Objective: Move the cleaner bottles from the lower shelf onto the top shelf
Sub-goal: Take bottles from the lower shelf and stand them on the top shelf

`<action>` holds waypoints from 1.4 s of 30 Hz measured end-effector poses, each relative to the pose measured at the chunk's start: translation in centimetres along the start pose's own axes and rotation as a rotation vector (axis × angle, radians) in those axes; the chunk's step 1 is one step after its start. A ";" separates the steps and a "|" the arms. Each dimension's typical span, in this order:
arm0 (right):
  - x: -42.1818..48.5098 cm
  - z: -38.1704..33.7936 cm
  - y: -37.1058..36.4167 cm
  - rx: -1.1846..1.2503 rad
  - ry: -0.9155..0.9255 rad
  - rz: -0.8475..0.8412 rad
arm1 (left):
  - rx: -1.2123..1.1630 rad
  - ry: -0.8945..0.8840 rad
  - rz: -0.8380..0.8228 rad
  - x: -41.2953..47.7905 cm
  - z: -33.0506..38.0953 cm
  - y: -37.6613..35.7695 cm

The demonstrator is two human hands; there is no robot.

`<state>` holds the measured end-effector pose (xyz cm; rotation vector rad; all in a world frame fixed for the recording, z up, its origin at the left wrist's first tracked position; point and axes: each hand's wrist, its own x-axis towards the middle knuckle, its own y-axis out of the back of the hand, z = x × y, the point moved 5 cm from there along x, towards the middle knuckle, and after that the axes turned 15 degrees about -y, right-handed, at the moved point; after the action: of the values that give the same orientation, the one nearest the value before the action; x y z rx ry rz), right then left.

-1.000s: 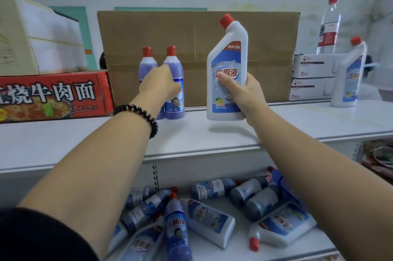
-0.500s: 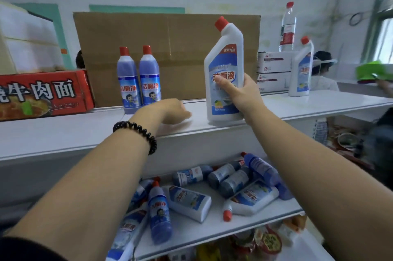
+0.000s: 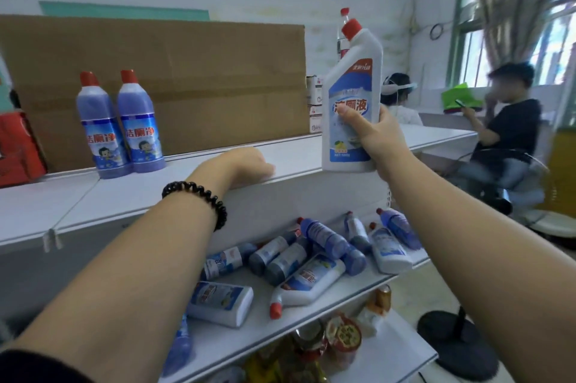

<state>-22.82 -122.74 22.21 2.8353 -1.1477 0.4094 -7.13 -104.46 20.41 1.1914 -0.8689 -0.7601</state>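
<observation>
My right hand [image 3: 375, 136] grips a white cleaner bottle [image 3: 350, 86] with a red cap and blue label, held upright with its base at the top shelf [image 3: 296, 153]. My left hand [image 3: 246, 166] rests curled on that shelf's front edge and holds nothing. Two purple cleaner bottles [image 3: 120, 125] with red caps stand side by side on the top shelf at the left. Several purple and white cleaner bottles [image 3: 308, 253] lie in a heap on the lower shelf [image 3: 271, 328] beneath my arms.
A large cardboard sheet [image 3: 174, 80] stands behind the top shelf, with a red box [image 3: 15, 145] at far left and white cartons [image 3: 314, 108] beside the held bottle. Snack packets [image 3: 339, 336] fill the shelf below. Two people sit at the right; a black stand base [image 3: 458, 345] is on the floor.
The view has swung right. My right hand has carried the white bottle rightwards along the top shelf. My left hand left the purple bottles and dropped to the shelf's front edge.
</observation>
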 end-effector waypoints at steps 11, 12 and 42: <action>14.0 1.9 12.0 0.038 -0.015 -0.044 | -0.099 0.106 -0.005 16.2 7.7 -3.0; 15.6 2.2 12.9 0.038 -0.027 -0.063 | -0.094 0.122 -0.018 17.7 8.2 -3.2; 40.9 8.0 16.7 -0.107 -0.339 -0.423 | -0.015 0.325 -0.065 27.9 6.4 -5.2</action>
<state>-4.45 -163.60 24.52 3.0074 -0.5444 -0.1583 0.21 -132.59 20.81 1.2915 -0.5572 -0.6017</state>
